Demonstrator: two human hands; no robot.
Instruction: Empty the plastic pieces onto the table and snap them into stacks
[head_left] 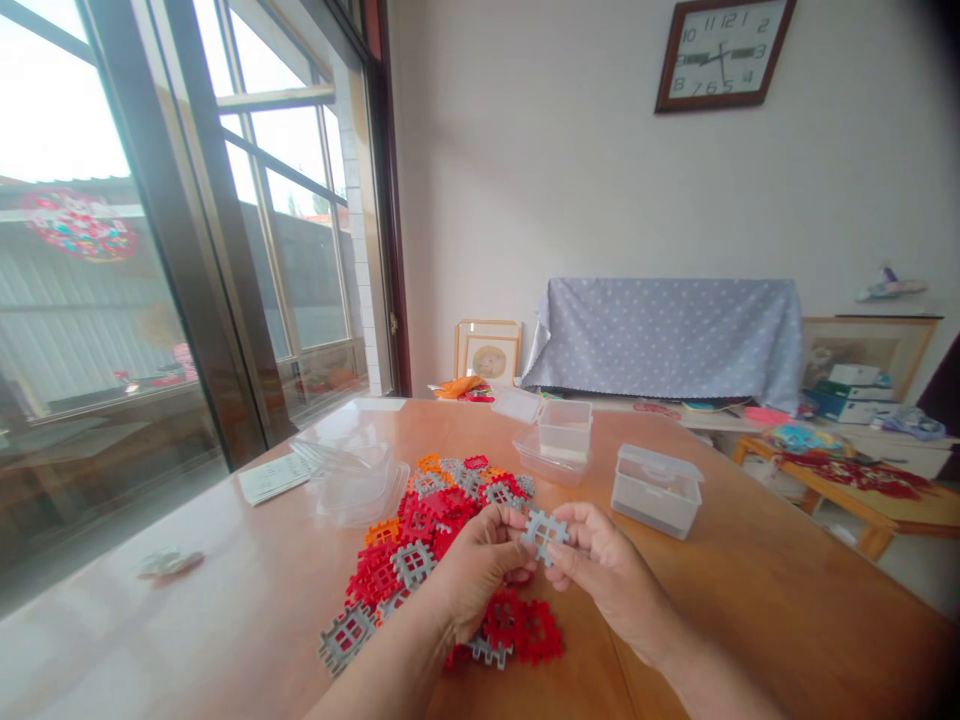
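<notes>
Grey notched lattice tile (545, 530), left hand (476, 575) and right hand (607, 575) grips pinching its edges

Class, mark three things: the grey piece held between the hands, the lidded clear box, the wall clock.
grey piece (545, 528), head view, its centre.
lidded clear box (652, 503), head view, front wall.
wall clock (721, 50), head view, dial.

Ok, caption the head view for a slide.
Left hand and right hand hold a grey tile over a pile of red, grey and orange tiles on a table.
</notes>
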